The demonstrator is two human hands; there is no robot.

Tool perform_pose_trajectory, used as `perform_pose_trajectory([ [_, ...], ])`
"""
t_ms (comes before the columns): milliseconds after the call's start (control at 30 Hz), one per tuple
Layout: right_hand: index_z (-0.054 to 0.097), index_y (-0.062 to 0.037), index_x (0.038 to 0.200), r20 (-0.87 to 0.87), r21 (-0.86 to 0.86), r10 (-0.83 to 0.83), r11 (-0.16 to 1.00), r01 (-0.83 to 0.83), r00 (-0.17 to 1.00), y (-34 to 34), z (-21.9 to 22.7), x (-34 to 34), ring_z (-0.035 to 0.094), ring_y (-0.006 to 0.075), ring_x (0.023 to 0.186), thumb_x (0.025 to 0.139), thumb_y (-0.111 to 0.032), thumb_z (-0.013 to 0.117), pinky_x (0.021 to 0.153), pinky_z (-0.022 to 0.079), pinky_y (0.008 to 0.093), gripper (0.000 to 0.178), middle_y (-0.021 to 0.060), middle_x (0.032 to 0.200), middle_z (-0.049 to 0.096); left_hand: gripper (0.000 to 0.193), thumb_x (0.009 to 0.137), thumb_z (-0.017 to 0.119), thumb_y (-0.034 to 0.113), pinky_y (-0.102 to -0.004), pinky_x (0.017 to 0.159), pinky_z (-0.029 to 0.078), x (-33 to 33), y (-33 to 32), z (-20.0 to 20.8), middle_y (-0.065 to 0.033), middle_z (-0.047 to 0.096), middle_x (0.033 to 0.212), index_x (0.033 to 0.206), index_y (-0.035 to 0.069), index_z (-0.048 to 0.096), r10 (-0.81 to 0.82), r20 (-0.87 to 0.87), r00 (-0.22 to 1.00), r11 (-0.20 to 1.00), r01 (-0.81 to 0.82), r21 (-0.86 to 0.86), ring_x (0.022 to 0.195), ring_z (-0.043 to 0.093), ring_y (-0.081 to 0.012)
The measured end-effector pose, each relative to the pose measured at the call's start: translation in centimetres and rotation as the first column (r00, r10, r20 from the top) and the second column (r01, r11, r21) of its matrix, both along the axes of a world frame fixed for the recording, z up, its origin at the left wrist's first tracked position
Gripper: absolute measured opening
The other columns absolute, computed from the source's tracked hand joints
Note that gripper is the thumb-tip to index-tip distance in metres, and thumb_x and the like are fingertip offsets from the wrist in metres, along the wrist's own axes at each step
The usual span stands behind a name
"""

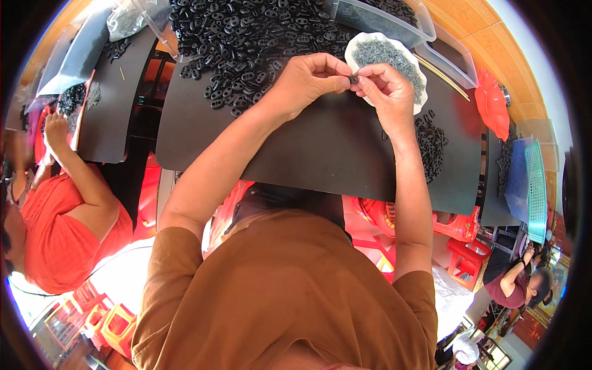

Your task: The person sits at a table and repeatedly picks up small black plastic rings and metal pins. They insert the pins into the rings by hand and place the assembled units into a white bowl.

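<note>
My left hand [308, 85] and my right hand [391, 92] meet over the dark table, fingertips pinched together on one small black plastic piece [353, 79]. The fingers cover most of it, so I cannot make out whether a second small part is pinched there too. Just beyond my left hand spreads a big heap of black oval pieces with two holes [246, 46]. Partly behind my right hand stands a cream dish with a wavy rim [421, 102], full of tiny grey translucent parts [383, 54]. Beside my right forearm lies a smaller pile of black pieces [431, 148].
Clear plastic bins [382, 21] stand along the far edge. Thin sticks [445, 79] and a red wavy-rimmed dish [491, 102] lie to the right, with a teal basket [535, 191] beyond. At a left-hand table sits a co-worker in red [74, 228]; red stools [111, 324] stand below.
</note>
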State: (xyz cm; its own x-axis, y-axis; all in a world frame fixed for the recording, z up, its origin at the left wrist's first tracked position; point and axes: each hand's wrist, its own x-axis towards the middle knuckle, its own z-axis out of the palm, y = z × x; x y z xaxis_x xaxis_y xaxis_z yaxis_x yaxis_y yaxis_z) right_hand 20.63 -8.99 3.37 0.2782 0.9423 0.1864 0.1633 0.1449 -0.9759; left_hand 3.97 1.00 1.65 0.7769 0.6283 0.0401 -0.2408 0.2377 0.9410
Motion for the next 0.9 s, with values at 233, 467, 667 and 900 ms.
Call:
perform_pose_trajectory([
  [233,0.066,-0.0024,0.094,0.065,0.136,0.046,0.989,-0.055,0.997,0.4,-0.3,0.7,0.065,0.0097,0.077,0.091,-0.002,0.066,0.070,0.052,0.0221,0.003,0.0024,0.086,0.067,0.017,0.085,0.070,0.001,-0.0241,0.082,0.052,0.2,0.2,-0.6,-0.0022,0.067,0.097,0.100,0.003,0.064,0.088,-0.059,0.994,0.967,-0.071,0.246,0.088,0.063,-0.0086],
  [467,0.064,-0.0014,0.094,-0.007,0.044,0.012,0.999,-0.012,1.000,0.2,-0.2,-1.0,0.065,0.0103,0.076,0.091,-0.002,0.065,0.069,0.054,0.0234,0.003,0.0035,0.085,0.067,0.018,0.086,0.072,0.003,-0.0235,0.080,0.051,0.6,-0.4,-0.8,-0.0021,0.066,0.096,0.102,0.002,0.064,0.106,0.042,0.993,0.993,-0.109,0.054,0.088,0.063,-0.0085],
  [667,0.064,-0.0014,0.094,-0.043,0.070,0.001,0.998,0.002,0.999,0.6,-0.6,-0.8,0.065,0.0104,0.076,0.092,-0.004,0.065,0.069,0.053,0.0233,0.004,0.0043,0.084,0.067,0.016,0.089,0.070,0.007,-0.0244,0.079,0.053,0.3,-0.1,-0.8,-0.0031,0.068,0.096,0.104,0.002,0.065,0.094,-0.027,0.995,0.993,-0.092,0.079,0.089,0.065,-0.0105],
  [900,0.063,-0.0047,0.092,-0.015,0.056,-0.019,0.998,0.019,1.000,0.2,-0.1,0.1,0.063,0.0087,0.077,0.090,-0.003,0.067,0.068,0.051,0.0223,0.005,0.0014,0.084,0.067,0.013,0.088,0.069,0.004,-0.0232,0.079,0.053,0.0,0.2,-0.1,-0.0021,0.068,0.096,0.101,0.002,0.066,0.108,-0.049,0.993,0.970,-0.094,0.222,0.088,0.065,-0.0091],
])
